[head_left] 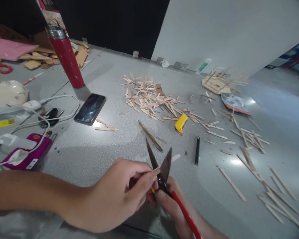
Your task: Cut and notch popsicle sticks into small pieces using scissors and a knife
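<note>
My left hand [112, 196] pinches a short flat wooden stick [156, 171] between thumb and fingers. My right hand [174, 205] grips a pair of scissors [166, 164] by its red handle, the dark blades spread apart and pointing away from me. The end of the stick lies at the base of the blades, near the pivot. Some of the right fingers are hidden behind the scissors and the left hand. Just beyond the blade tips a pointed brass-coloured tool [151, 136] rests on the table. A pale stick piece [175, 158] shows beside the right-hand blade.
A heap of wooden sticks [149, 99] covers the table's middle, with a yellow cutter [181, 123] and black pen-like tool [197, 151] nearer. Loose sticks [231, 184] scatter rightward. Left are a phone [90, 109], red bottle [67, 61], purple power bank [41, 146] and cables.
</note>
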Demonstrator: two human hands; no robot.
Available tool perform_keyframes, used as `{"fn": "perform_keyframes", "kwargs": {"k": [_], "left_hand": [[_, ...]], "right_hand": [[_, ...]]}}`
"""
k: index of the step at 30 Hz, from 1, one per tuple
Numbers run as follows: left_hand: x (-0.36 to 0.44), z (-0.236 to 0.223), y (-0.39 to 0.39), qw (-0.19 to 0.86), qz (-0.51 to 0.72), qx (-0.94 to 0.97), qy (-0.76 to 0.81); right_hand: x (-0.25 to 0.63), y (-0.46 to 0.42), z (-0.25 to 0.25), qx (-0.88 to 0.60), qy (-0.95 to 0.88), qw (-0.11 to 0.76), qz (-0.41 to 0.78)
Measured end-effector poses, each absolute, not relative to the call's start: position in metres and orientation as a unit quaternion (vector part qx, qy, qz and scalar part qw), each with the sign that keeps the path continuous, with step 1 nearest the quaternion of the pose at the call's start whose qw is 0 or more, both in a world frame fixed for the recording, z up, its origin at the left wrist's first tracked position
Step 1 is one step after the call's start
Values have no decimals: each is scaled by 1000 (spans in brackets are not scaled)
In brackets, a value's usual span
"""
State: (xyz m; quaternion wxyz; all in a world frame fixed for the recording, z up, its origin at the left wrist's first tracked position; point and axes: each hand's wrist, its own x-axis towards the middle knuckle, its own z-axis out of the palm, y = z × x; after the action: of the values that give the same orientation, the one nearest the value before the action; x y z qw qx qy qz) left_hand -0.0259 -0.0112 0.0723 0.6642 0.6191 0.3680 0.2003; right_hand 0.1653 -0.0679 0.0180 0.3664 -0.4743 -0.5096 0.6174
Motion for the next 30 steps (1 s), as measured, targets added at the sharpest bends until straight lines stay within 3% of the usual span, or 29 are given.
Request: {"fn": "perform_keyframes", "kwargs": {"k": [4, 20, 30], "left_hand": [[-26, 67, -13, 657, 211, 626, 362], [-26, 61, -15, 656, 155, 648, 354], [-29, 74, -9, 582, 171, 724, 329]], "right_hand": [[169, -71, 15, -459, -516, 389, 609], [163, -66, 26, -442, -526, 340, 643], [182, -66, 30, -399, -552, 321, 658]]}}
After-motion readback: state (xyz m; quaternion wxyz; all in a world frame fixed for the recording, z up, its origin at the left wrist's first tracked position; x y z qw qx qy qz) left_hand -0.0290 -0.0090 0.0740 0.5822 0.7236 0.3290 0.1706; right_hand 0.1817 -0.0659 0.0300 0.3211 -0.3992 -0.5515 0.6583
